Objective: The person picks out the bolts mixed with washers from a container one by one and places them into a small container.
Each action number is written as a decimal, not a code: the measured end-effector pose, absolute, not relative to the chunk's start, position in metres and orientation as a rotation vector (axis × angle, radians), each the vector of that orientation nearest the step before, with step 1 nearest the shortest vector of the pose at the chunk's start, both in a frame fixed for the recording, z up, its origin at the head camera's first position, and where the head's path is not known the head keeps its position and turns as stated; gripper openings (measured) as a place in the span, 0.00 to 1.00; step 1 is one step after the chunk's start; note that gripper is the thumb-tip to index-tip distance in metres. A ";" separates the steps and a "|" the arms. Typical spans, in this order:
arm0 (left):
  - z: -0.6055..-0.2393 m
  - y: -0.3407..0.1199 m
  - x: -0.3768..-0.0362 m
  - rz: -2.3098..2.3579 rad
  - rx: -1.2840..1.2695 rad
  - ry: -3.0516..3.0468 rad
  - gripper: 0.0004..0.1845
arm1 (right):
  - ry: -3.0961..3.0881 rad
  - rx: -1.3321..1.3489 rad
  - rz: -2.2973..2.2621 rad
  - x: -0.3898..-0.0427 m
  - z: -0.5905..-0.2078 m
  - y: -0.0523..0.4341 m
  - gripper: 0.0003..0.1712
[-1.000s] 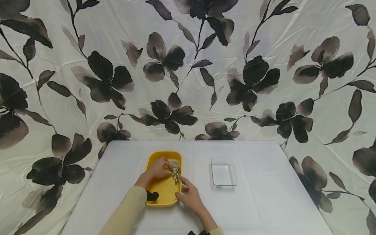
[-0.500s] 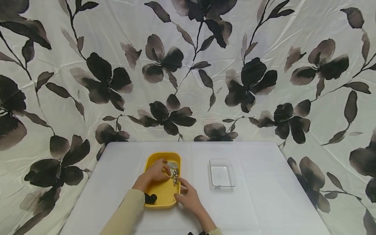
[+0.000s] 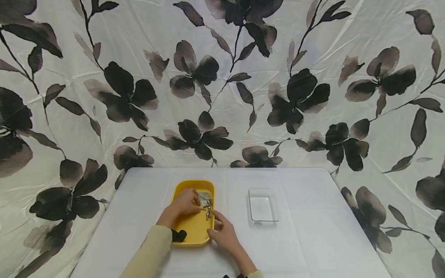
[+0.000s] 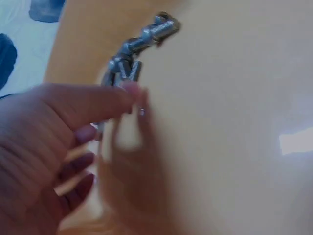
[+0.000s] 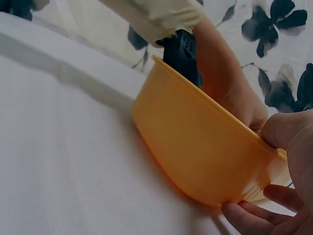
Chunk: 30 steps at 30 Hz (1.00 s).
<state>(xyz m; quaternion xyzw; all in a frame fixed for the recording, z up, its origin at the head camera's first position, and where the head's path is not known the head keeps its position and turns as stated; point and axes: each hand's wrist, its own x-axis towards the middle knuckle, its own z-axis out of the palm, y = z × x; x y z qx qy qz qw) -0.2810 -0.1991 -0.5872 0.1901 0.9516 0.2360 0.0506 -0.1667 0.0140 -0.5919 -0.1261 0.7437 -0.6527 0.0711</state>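
A yellow tray (image 3: 194, 233) lies on the table left of centre. Silver bolts (image 4: 151, 34) are bunched along its right side, with pale round flat pieces (image 3: 205, 195) just beyond them. My left hand (image 3: 185, 201) reaches down inside the tray, its thumb and fingertips right at the bolts. In the left wrist view the thumb covers part of the bunch; I cannot tell whether a bolt is pinched there. My right hand (image 3: 224, 233) grips the tray's near right side, thumb over the rim and fingers against the outer wall, as the right wrist view shows.
A clear rectangular container (image 3: 263, 222) stands on the white table (image 3: 313, 247), to the right of the tray. A black wrist strap (image 5: 182, 54) on the left arm hangs over the tray's rim. Floral cloth (image 3: 250, 92) rises behind the table's far edge.
My left hand has shifted slightly back and left within the tray, a little away from the right wall. My right hand keeps its grip on the tray's side.
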 end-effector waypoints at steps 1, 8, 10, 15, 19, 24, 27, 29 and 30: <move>-0.586 -0.199 -0.281 0.717 0.575 2.897 0.07 | 2.233 -0.379 -1.964 -0.165 -0.586 0.015 0.36; -0.584 -0.198 -0.282 0.764 0.488 2.868 0.08 | 2.244 -0.389 -1.956 -0.167 -0.589 0.017 0.36; -0.585 -0.198 -0.282 0.755 0.467 2.856 0.09 | 2.248 -0.375 -1.951 -0.171 -0.602 0.016 0.37; -0.582 -0.196 -0.280 0.730 0.469 2.836 0.09 | 2.249 -0.365 -1.974 -0.172 -0.610 0.015 0.38; -0.575 -0.194 -0.280 0.772 0.459 2.806 0.07 | 2.253 -0.381 -1.993 -0.174 -0.611 0.014 0.37; -0.568 -0.195 -0.279 0.839 0.509 2.814 0.06 | 2.254 -0.398 -1.982 -0.175 -0.610 0.013 0.36; -0.565 -0.196 -0.277 0.881 0.551 2.838 0.07 | 2.268 -0.384 -1.948 -0.174 -0.608 0.014 0.37; -0.563 -0.196 -0.275 0.920 0.548 2.837 0.08 | 2.270 -0.373 -1.928 -0.173 -0.608 0.015 0.37; -0.561 -0.195 -0.274 0.942 0.532 2.831 0.08 | 2.271 -0.374 -1.922 -0.173 -0.608 0.015 0.37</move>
